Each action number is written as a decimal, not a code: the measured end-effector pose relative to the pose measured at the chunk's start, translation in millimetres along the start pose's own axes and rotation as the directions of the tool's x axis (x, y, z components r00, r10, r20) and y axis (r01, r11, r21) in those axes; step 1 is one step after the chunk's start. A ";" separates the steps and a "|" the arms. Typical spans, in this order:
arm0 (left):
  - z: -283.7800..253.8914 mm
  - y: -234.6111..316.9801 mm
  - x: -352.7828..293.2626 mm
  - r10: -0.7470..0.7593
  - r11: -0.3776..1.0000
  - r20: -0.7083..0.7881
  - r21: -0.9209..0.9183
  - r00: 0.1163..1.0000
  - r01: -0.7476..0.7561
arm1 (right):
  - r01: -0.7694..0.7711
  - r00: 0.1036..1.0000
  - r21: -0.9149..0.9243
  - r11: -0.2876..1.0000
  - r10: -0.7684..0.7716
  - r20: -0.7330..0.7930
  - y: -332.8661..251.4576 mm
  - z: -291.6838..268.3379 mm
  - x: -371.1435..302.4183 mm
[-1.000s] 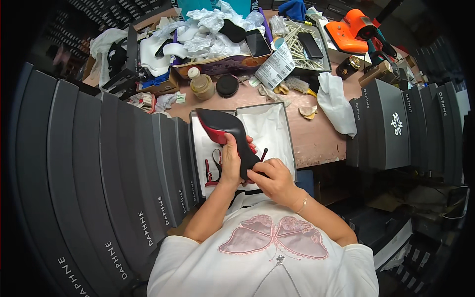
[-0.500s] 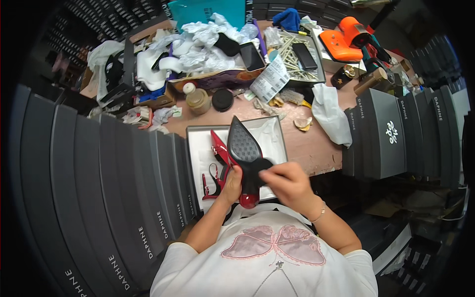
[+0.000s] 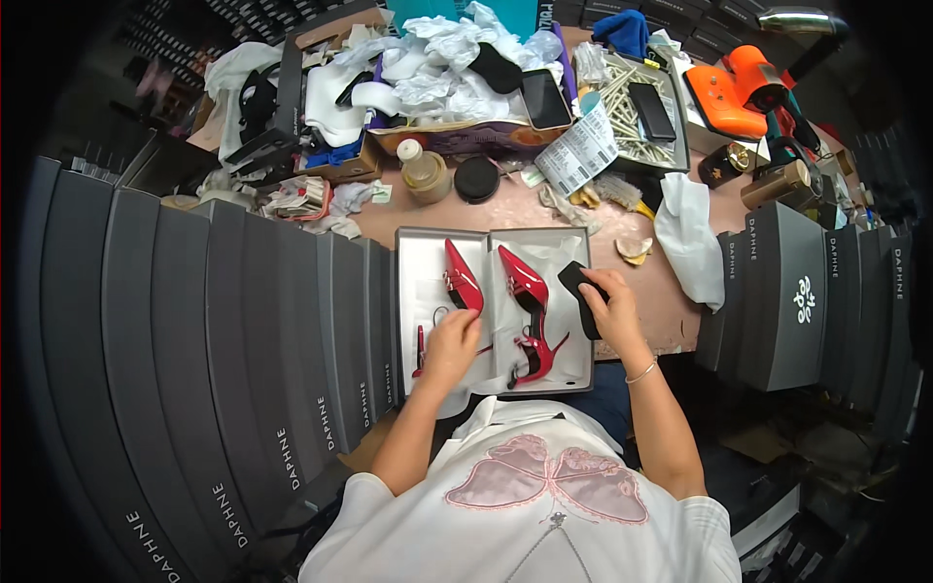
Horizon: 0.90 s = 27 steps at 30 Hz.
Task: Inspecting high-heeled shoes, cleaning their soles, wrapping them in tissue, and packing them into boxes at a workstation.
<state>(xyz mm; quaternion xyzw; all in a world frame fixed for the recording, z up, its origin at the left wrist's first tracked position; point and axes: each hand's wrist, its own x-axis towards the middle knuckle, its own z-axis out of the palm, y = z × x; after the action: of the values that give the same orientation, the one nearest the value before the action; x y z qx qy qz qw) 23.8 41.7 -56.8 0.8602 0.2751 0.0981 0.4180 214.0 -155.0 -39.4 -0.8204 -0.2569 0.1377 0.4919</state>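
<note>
Two red pointed slingback heels lie in an opened grey shoe box lined with white paper. My left hand is closed over the middle of the left shoe, hiding part of its shank and strap. The right shoe rests on the paper with its toe pointing away, and neither hand touches it. My right hand pinches a flat black cloth or pad above the box's right edge; its exact kind is unclear.
Stacks of grey shoe boxes stand at left and right. Behind are a glue-like bottle, a round black lid, a carton of crumpled white paper, a tray of pale sticks and an orange device.
The shoe that was held sole up now lies in the box's right side. My right hand has moved right with the black piece, off the sole. My left hand is at the left shoe.
</note>
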 end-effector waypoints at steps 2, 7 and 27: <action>-9.4 -25.7 7.1 -0.117 0.972 0.183 0.221 0.976 0.075 | -0.002 0.997 0.044 0.999 -0.001 0.073 -8.1 6.2 -5.4; 0.7 -32.6 20.2 -0.248 0.910 0.328 0.401 0.912 0.103 | 0.053 0.973 0.124 0.991 -0.079 0.215 -36.9 18.7 -11.8; -38.7 29.6 -15.9 0.137 0.387 0.269 -0.900 0.953 0.198 | 0.591 0.807 -0.091 0.802 -0.584 0.086 -113.6 7.0 -65.9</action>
<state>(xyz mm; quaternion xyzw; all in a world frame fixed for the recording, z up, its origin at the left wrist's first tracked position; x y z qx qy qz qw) 6.8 43.9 -8.5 0.4831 0.1238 0.0945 0.8616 123.5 -143.0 55.2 -0.7232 -0.5188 -0.0142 0.4557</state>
